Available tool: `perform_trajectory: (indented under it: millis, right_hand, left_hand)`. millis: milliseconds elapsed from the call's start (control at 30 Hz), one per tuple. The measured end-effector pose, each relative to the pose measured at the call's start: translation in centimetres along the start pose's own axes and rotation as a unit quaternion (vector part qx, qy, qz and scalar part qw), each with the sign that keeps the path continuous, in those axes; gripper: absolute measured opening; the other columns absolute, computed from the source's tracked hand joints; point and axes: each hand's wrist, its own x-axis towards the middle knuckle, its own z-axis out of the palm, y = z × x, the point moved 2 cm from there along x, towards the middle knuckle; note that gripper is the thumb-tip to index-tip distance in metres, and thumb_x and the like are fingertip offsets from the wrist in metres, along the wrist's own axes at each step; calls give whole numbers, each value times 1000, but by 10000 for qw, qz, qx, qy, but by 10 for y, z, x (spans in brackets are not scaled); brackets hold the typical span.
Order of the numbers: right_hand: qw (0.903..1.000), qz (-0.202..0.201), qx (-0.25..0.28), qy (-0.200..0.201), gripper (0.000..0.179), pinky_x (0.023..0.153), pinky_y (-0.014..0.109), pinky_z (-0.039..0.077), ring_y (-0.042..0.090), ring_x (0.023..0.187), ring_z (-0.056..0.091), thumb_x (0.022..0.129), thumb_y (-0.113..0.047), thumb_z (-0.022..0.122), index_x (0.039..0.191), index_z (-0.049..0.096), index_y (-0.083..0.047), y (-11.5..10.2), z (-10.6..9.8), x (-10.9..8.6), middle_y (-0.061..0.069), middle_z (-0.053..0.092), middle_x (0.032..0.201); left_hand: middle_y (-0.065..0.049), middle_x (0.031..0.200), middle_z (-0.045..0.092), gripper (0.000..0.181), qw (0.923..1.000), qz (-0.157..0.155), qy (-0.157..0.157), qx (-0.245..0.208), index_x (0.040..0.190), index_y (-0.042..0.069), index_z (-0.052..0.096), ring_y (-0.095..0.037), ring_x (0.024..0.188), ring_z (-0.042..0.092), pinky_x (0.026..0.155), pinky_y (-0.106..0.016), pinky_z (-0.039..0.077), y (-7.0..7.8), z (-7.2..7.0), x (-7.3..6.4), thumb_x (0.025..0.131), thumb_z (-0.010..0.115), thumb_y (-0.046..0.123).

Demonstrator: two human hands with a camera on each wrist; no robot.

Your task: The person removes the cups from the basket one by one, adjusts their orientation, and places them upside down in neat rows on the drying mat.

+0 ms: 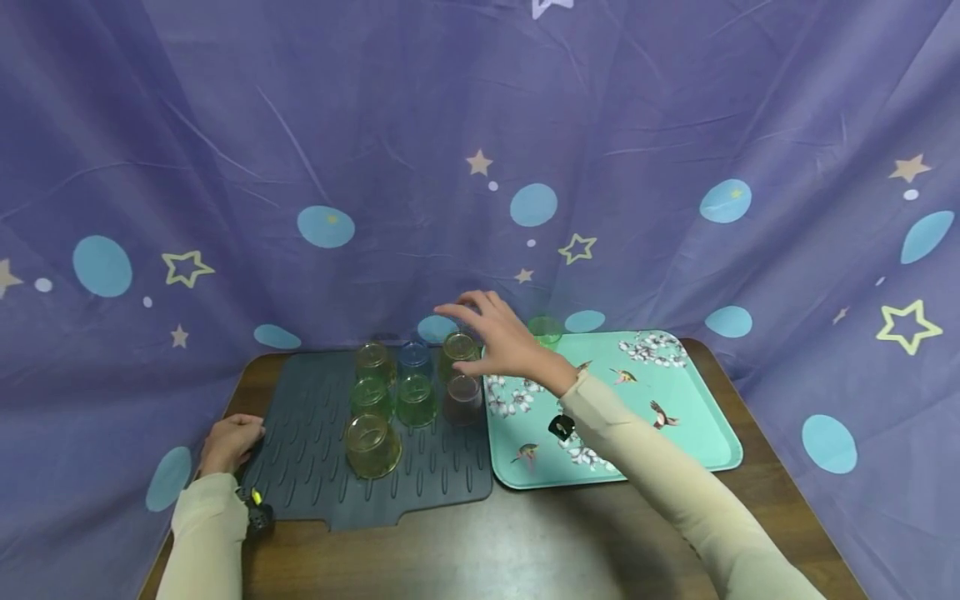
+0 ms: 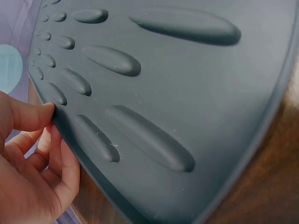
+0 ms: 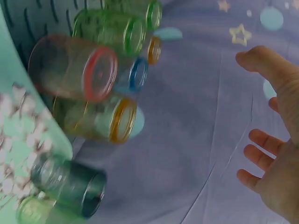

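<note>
A grey ridged drying mat (image 1: 300, 450) lies on the table, its left edge pinched between the thumb and fingers of my left hand (image 2: 35, 163). Several tinted glasses stand upside down on it: an amber glass (image 1: 373, 446) in front, green glasses (image 1: 416, 400) in the middle, a pink glass (image 1: 462, 402) to the right, a blue glass (image 1: 415, 358) and other amber ones behind. My right hand (image 1: 502, 337) is raised over the right-hand glasses, fingers spread and holding nothing. In the right wrist view a dark teal glass (image 3: 70, 184) stands on the turquoise tray (image 1: 697, 425).
A light green glass (image 1: 545, 331) stands at the tray's back left corner, close to the purple curtain (image 1: 420, 167) behind the table. The tray sits against the mat's right side. Bare wooden tabletop (image 1: 450, 550) runs along the front.
</note>
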Motion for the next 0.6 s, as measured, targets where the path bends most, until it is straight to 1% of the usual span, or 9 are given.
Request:
perform_trajectory:
  millis: [67, 133, 200, 233, 300, 333, 367, 500, 600]
  right_hand:
    - [9994, 171, 133, 254, 83, 91, 47, 44, 28, 119, 46, 80, -36, 86, 152, 46, -24, 12, -4, -5, 10, 48, 142]
    - [9978, 358, 282, 480, 82, 99, 51, 44, 29, 122, 46, 79, -33, 86, 151, 48, -22, 24, -8, -10, 11, 49, 140]
    - [9947, 593, 518, 660, 81, 101, 55, 44, 31, 124, 45, 79, -31, 87, 150, 48, -22, 36, -12, -17, 11, 48, 139]
    - [9924, 717, 671, 745, 81, 105, 58, 43, 33, 129, 43, 79, -30, 87, 150, 48, -21, 42, -13, -20, 12, 47, 140]
    - [9863, 983, 990, 886, 82, 109, 62, 40, 35, 134, 39, 80, -28, 87, 151, 47, -20, 55, -16, -27, 13, 45, 143]
    - [9827, 1111, 1128, 958, 83, 109, 63, 40, 36, 135, 37, 80, -27, 87, 151, 46, -19, 61, -17, -31, 14, 45, 144]
    - [9786, 1249, 1280, 1017, 83, 105, 62, 41, 36, 135, 37, 80, -26, 87, 152, 45, -18, 68, -17, -34, 15, 44, 145]
    - [9620, 1609, 1783, 1296, 84, 108, 61, 38, 41, 131, 40, 81, -21, 86, 152, 43, -11, 93, -18, -49, 22, 43, 144]
    - [9491, 1863, 2118, 1401, 84, 110, 63, 36, 46, 132, 40, 82, -17, 85, 153, 40, -8, 109, -16, -61, 27, 42, 142]
  left_hand:
    - [-29, 132, 54, 35, 10000, 38, -22, 8, 125, -6, 56, -43, 117, 55, 100, -58, 52, 0, 0, -1, 95, 53, 10]
    - [-30, 132, 53, 35, 9999, 120, -46, 9, 125, -7, 55, -44, 117, 55, 100, -58, 52, 0, 0, -2, 94, 54, 10]
    - [-30, 132, 53, 36, 9998, 197, -44, 5, 125, -7, 55, -43, 117, 55, 99, -58, 53, 0, 0, -2, 94, 55, 10]
    - [-30, 131, 53, 36, 9997, 229, -47, -5, 125, -7, 56, -43, 117, 55, 98, -58, 53, 0, 0, -3, 93, 55, 10]
    - [-30, 129, 54, 36, 9996, 293, -40, -2, 124, -7, 56, -42, 115, 56, 96, -57, 54, 0, -1, -3, 93, 55, 11]
    - [-30, 128, 55, 36, 9995, 318, -28, 7, 124, -8, 56, -42, 114, 57, 95, -56, 55, 0, -1, -3, 93, 56, 11]
    - [-30, 128, 55, 35, 9994, 332, -22, 27, 123, -8, 56, -42, 113, 57, 93, -55, 56, 0, -2, -3, 93, 56, 11]
    - [-29, 128, 56, 35, 9994, 326, -10, 104, 123, -7, 56, -41, 112, 58, 90, -52, 57, 0, -2, -3, 93, 56, 12]
    - [-29, 129, 55, 35, 9996, 273, -2, 89, 123, -7, 57, -41, 113, 57, 92, -53, 57, 0, -3, -3, 93, 55, 12]
